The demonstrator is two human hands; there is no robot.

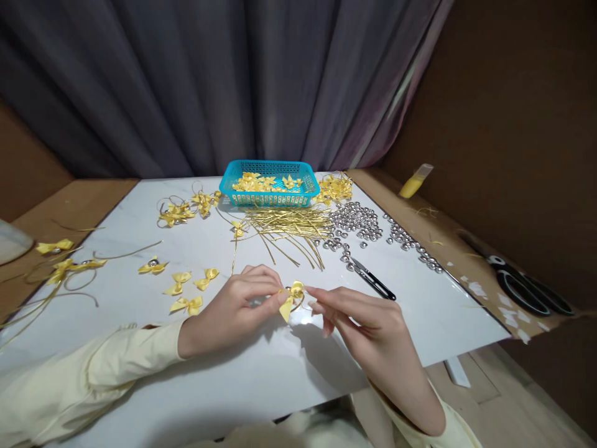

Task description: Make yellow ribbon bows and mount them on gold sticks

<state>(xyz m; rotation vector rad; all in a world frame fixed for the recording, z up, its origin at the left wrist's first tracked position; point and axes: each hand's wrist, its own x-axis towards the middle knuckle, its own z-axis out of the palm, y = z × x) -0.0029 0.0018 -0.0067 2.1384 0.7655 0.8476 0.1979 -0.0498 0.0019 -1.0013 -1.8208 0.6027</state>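
Note:
Near the middle of the white table, my left hand (242, 302) pinches a yellow ribbon bow (288, 305) by its left side. A thin gold cord loops at the bow's right side. The fingertips of my right hand (364, 323) are closed together at the bow's right edge, by the cord. Several loose yellow bows (186, 304) lie left of my left hand. Beyond my hands is a pile of gold cords (289, 223), with silver bell-like beads (357, 219) to its right.
A turquoise basket (270, 199) holding yellow bows stands at the back. Black thread snips (373, 280) lie right of centre. Large black-handled scissors (522, 289) and a yellow-filled tube (416, 180) are at the right. More bows with cords (69, 267) lie at the left.

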